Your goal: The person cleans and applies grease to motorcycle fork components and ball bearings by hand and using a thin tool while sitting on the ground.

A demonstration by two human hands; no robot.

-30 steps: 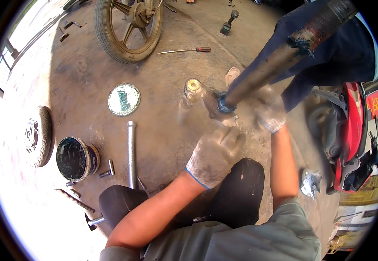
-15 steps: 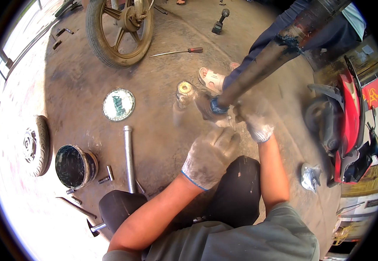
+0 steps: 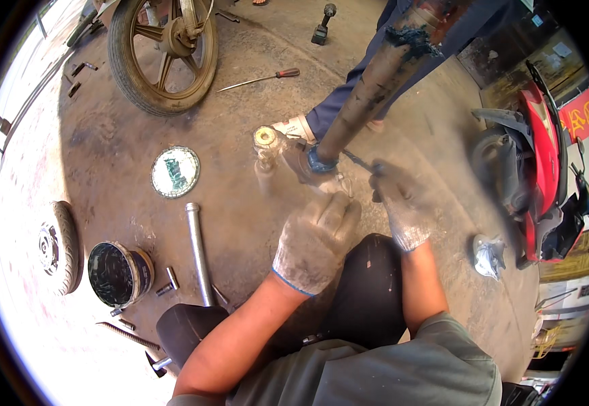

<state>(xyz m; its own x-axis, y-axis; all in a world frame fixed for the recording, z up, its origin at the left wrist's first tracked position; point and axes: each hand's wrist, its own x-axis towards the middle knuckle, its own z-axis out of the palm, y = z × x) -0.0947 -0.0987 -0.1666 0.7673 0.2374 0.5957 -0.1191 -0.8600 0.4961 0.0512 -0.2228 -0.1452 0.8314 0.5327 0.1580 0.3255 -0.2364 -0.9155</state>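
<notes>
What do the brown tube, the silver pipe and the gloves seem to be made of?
Brown tube: perhaps metal, dull, given its rusty tone. Silver pipe: probably metal, smooth, given its bright highlights. Gloves: apparently knitted fabric, matte, given the textured cuffs.

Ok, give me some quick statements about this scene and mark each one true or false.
1. The dark pipe slants toward the picture's upper right. True.
2. Both hands are bare. False: the left hand and right hand are gloved.
3. The bucket stands left of the silver tube. True.
4. The scooter is blue. False: the scooter is red.
5. The screwdriver lies right of the spoked wheel. True.
6. The disc is on the bucket. False: the disc lies on the floor.
</notes>
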